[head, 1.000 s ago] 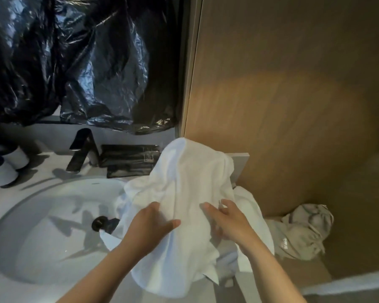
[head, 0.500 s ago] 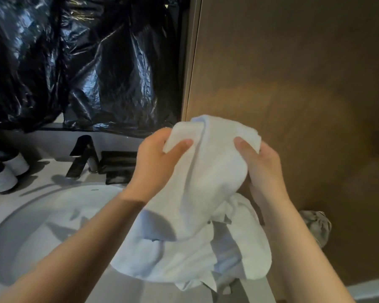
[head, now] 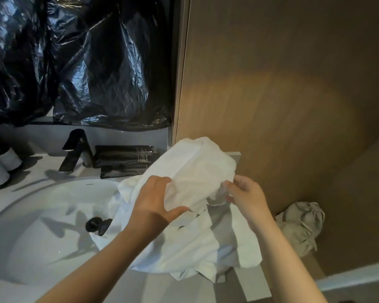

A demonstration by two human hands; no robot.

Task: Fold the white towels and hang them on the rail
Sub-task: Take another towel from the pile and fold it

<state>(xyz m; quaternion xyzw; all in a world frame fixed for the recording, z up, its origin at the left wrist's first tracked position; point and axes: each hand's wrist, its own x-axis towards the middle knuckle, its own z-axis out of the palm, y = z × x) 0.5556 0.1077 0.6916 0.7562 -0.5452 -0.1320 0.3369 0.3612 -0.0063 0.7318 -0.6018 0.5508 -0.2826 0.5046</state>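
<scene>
A crumpled white towel (head: pixel 197 169) is bunched over the right side of the counter, beside the sink (head: pixel 42 226). My left hand (head: pixel 153 204) grips its near edge, thumb underneath and fingers over the top. My right hand (head: pixel 245 193) pinches the towel's right edge. More white towel cloth (head: pixel 184 248) lies heaped below my hands, spilling over the sink's right rim and the counter's front. No rail is in view.
A black faucet (head: pixel 74 149) and a black tray (head: pixel 123 160) stand behind the sink. Two white cups (head: pixel 0 167) sit at the far left. Black plastic sheeting (head: pixel 74 62) covers the wall above. A wooden panel (head: pixel 282 106) rises at right, with grey cloth (head: pixel 300 226) on the floor.
Both hands have come down from chest height, lowering the bunched towel back onto the pile beside the sink. The grip has shifted to the towel's near edge.
</scene>
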